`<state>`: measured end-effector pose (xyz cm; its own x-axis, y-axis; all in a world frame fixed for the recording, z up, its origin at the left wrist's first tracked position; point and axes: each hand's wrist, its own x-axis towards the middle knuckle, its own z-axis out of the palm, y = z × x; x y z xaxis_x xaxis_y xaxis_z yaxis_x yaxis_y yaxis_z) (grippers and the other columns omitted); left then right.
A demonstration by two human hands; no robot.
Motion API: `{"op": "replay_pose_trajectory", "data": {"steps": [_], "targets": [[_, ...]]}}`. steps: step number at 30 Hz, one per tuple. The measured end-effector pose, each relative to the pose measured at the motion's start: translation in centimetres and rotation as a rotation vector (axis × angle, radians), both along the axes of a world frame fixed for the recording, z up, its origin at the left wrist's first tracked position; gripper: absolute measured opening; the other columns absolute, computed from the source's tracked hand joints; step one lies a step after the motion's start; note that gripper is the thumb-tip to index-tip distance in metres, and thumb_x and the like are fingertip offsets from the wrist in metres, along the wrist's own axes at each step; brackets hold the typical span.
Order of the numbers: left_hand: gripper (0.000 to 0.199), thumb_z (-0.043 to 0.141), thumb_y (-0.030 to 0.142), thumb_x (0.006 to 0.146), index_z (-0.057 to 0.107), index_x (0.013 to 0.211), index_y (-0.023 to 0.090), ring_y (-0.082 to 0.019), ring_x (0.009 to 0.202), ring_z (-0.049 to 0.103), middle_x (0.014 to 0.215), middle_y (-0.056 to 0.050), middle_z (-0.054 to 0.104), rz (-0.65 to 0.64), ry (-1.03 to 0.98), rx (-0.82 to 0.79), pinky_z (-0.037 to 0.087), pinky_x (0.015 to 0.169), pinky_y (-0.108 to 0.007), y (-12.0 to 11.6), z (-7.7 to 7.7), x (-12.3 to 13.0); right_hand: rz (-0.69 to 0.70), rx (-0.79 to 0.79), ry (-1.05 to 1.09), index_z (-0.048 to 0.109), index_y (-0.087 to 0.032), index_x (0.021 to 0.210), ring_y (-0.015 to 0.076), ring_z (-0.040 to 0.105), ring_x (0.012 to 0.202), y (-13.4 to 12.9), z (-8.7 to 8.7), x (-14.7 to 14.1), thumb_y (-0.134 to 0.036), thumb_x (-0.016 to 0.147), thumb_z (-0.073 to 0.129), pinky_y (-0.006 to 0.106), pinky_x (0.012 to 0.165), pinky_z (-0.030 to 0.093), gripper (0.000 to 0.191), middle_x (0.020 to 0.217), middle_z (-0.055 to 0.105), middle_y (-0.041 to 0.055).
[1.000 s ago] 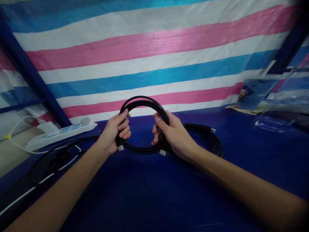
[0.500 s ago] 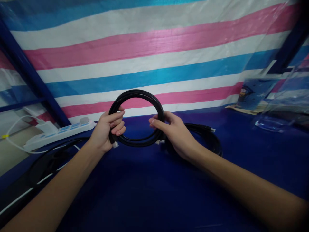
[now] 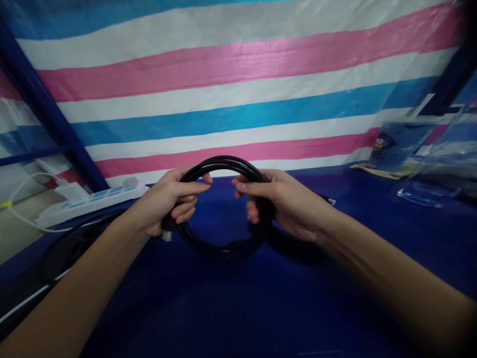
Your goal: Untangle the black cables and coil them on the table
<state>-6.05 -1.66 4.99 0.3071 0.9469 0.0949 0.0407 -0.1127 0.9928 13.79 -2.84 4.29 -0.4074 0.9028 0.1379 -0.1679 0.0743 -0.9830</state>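
Between my hands a coiled black cable (image 3: 227,163) is held up as a ring above the blue table (image 3: 238,308). My left hand (image 3: 175,196) is closed round the coil's left side, its thumb pointing inward. Below that hand a plug (image 3: 167,232) with a pale metal tip sticks out. On the opposite side my right hand (image 3: 279,199) grips the ring, thumb in front and fingertips curling inside. Behind my right hand lies another black cable coil (image 3: 294,243) on the table, mostly covered; a plug end (image 3: 330,200) of it pokes out.
A white power strip (image 3: 97,201) with a white charger (image 3: 72,193) sits at the back left, near black and white cords. At the back right are a blue printed bag (image 3: 398,146) and a clear plastic container (image 3: 425,191). A striped sheet (image 3: 238,99) hangs behind.
The held coil has come lower, and its strands look looser and wider. My right hand has shifted right and wrapped further round it, now covering much of the coil on the table.
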Motion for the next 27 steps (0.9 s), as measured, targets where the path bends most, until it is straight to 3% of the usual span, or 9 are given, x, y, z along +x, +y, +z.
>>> {"op": "replay_pose_trajectory", "data": {"steps": [3,5,10,13,16,18,21,24,27], "targets": [[0.013,0.066,0.022,0.075,0.060,0.085,0.018,-0.003,0.027,0.025,0.033,0.010,0.030,0.000,0.004,0.002,0.027,0.030,-0.013,-0.3,-0.2,0.6,-0.018,-0.059,0.028,0.057,-0.013,0.080,0.0000,0.021,0.034,-0.2,0.1,0.1,-0.027,0.080,0.061,0.014,0.031,0.018,0.015,0.046,0.028,-0.0098],[0.014,0.068,0.020,0.074,0.060,0.086,0.017,-0.003,0.029,0.030,0.036,0.010,0.033,-0.008,-0.048,0.031,0.033,0.033,-0.014,-0.4,-0.1,0.8,-0.008,-0.067,0.059,0.058,-0.013,0.081,0.0004,0.016,0.035,-0.3,0.2,0.2,-0.027,0.081,0.061,0.015,0.032,0.012,0.014,0.047,0.024,-0.0101],[0.034,0.057,0.041,0.081,0.061,0.100,0.014,-0.017,0.076,0.062,0.074,-0.004,0.062,-0.017,-0.406,0.115,0.053,0.074,-0.034,0.6,-0.5,0.5,-0.149,0.049,0.231,0.058,-0.016,0.082,0.0023,0.011,0.036,-0.6,1.6,1.1,-0.026,0.086,0.055,0.018,0.032,0.010,0.010,0.047,0.017,-0.0096],[0.036,0.064,0.033,0.074,0.060,0.104,0.014,-0.020,0.086,0.061,0.088,-0.007,0.065,0.033,-0.317,0.108,0.050,0.077,-0.033,1.2,-2.3,1.6,-0.284,0.120,0.395,0.057,-0.019,0.084,0.0036,0.008,0.036,-0.5,2.5,1.8,-0.026,0.088,0.052,0.018,0.032,0.011,0.010,0.047,0.013,-0.0098],[0.065,0.078,0.011,0.056,0.055,0.115,0.021,-0.023,0.105,0.055,0.117,-0.008,0.059,-0.163,-0.160,0.098,0.045,0.086,-0.032,0.2,-4.0,4.3,-0.313,0.090,0.525,0.054,-0.019,0.085,0.0043,0.007,0.036,-0.4,2.3,1.6,-0.026,0.090,0.050,0.018,0.032,0.012,0.010,0.047,0.013,-0.0101],[0.073,0.081,0.011,0.052,0.052,0.118,0.028,-0.023,0.119,0.047,0.130,-0.002,0.051,-0.226,-0.332,0.176,0.041,0.095,-0.032,-1.2,-4.2,6.4,-0.288,0.021,0.599,0.053,-0.018,0.084,0.0041,0.008,0.036,-0.2,1.4,0.7,-0.025,0.091,0.047,0.018,0.032,0.013,0.011,0.046,0.016,-0.0104],[0.013,0.067,0.029,0.074,0.060,0.080,0.021,-0.017,0.099,0.057,0.093,0.000,0.064,-0.096,-0.633,0.126,0.044,0.090,-0.031,-2.6,-3.4,7.9,-0.245,-0.070,0.679,0.052,-0.017,0.085,0.0030,0.015,0.034,0.1,-0.5,-1.1,-0.024,0.090,0.047,0.016,0.034,0.022,0.010,0.044,0.021,-0.0108],[0.041,0.047,0.030,0.089,0.039,0.051,0.017,-0.010,0.051,0.049,0.040,0.004,0.034,0.056,-0.718,-0.046,0.049,0.068,-0.026,-2.4,-2.2,7.0,-0.185,-0.096,0.615,0.053,-0.015,0.085,0.0032,0.034,0.038,0.5,-1.8,-2.0,-0.024,0.086,0.053,0.018,0.049,0.041,0.009,0.044,0.031,-0.0098],[0.042,0.044,0.021,0.087,0.031,0.047,0.018,-0.006,0.033,0.020,0.036,0.008,0.013,0.147,-0.662,-0.072,0.040,0.045,-0.021,-1.4,-1.2,4.9,-0.260,0.036,0.434,0.054,-0.015,0.087,0.0065,0.048,0.046,1.0,-1.7,-1.2,-0.018,0.077,0.061,0.024,0.059,0.047,0.013,0.049,0.044,-0.0074]]}}
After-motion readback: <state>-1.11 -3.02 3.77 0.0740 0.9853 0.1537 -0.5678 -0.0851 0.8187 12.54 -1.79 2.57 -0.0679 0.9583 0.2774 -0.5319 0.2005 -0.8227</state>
